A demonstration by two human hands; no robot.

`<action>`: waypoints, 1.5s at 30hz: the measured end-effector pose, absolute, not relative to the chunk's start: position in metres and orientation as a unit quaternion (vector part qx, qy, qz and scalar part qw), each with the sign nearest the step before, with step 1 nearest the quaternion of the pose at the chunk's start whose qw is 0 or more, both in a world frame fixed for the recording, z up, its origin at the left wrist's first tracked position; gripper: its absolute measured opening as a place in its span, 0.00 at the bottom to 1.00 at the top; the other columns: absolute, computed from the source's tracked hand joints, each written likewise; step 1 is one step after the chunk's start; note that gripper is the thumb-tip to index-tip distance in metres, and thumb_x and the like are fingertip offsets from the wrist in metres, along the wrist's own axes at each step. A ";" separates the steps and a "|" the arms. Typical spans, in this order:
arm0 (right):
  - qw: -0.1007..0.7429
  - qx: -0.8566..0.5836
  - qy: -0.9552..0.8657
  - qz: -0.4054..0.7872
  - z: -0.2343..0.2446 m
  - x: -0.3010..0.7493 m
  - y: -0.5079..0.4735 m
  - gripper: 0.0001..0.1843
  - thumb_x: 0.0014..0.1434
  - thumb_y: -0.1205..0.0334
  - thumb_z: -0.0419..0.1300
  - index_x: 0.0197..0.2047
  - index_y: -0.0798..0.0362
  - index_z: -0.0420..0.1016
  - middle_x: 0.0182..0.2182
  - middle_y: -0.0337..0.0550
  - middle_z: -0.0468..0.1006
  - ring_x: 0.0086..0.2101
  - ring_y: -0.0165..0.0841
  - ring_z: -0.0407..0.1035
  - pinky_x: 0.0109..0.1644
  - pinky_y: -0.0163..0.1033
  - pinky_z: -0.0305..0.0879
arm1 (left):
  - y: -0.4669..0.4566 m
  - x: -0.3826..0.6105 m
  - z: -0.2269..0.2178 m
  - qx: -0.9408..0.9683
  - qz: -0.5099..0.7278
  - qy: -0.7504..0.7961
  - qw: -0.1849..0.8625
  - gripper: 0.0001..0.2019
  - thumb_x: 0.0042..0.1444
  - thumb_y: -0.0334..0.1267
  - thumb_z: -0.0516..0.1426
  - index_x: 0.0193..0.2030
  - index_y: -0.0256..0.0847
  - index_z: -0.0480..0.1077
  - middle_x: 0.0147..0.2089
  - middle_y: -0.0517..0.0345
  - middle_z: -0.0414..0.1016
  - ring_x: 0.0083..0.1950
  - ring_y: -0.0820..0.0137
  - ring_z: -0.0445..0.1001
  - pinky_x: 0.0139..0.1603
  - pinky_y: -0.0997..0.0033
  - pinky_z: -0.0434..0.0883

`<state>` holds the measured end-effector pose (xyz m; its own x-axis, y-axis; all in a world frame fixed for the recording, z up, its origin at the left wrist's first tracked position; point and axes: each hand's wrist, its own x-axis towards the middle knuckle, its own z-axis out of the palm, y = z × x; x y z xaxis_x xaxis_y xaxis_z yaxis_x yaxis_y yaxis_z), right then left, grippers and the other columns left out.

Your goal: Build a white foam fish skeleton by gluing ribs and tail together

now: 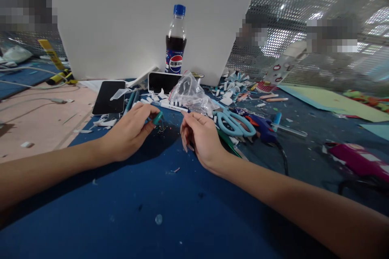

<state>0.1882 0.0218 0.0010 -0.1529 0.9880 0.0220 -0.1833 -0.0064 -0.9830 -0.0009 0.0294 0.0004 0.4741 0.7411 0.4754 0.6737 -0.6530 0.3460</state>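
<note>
My left hand pinches a small teal-green piece between thumb and fingertips; its exact kind is unclear. Just below it, tiny dark specks lie scattered on the blue table. To the right, my right hand hovers low with its fingers curled inward and the thumb against the index finger. Whatever may be between those fingertips is too small to make out. Behind the hands are a white marker and a clear plastic bag. Light-blue scissors lie beyond my right hand.
A cola bottle stands upright before a white board. Two phones, one lying flat and one propped up, are at the back. Glue guns, one blue and one magenta, lie right, near paper scraps.
</note>
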 end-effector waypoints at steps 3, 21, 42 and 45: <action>0.506 -0.401 -0.493 0.584 0.001 0.188 0.022 0.20 0.61 0.58 0.54 0.18 0.52 0.63 0.09 0.31 0.61 0.09 0.22 0.57 0.11 0.28 0.49 | 0.030 -0.001 0.001 0.856 0.294 0.421 0.061 0.08 0.64 0.35 0.45 0.43 0.39 0.63 0.43 0.50 0.69 0.46 0.64 0.67 0.46 0.65 0.67; 0.503 -0.395 -0.503 0.581 0.000 0.189 0.022 0.19 0.60 0.58 0.55 0.18 0.52 0.63 0.09 0.30 0.62 0.09 0.22 0.57 0.12 0.28 0.51 | 0.030 0.001 0.004 0.830 0.305 0.465 0.050 0.07 0.63 0.37 0.45 0.38 0.39 0.62 0.34 0.54 0.68 0.36 0.67 0.67 0.37 0.67 0.66; 0.498 -0.396 -0.501 0.587 -0.001 0.189 0.022 0.20 0.61 0.59 0.54 0.18 0.52 0.62 0.08 0.30 0.62 0.08 0.22 0.56 0.11 0.28 0.49 | 0.041 -0.001 -0.006 0.798 0.280 0.519 0.124 0.13 0.51 0.36 0.57 0.40 0.41 0.57 0.32 0.62 0.59 0.30 0.72 0.62 0.30 0.70 0.63; 0.498 -0.399 -0.500 0.585 -0.001 0.189 0.022 0.20 0.61 0.59 0.54 0.18 0.52 0.63 0.08 0.30 0.62 0.09 0.22 0.56 0.11 0.27 0.49 | 0.040 0.000 -0.006 0.800 0.273 0.519 0.127 0.12 0.51 0.35 0.57 0.39 0.41 0.56 0.32 0.62 0.59 0.30 0.72 0.62 0.31 0.70 0.63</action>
<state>0.1885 0.0222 -0.0013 -0.1860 0.9820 0.0321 -0.1841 -0.0028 -0.9829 -0.0001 0.0402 -0.0056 0.3133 0.8996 0.3044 0.7609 -0.4295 0.4864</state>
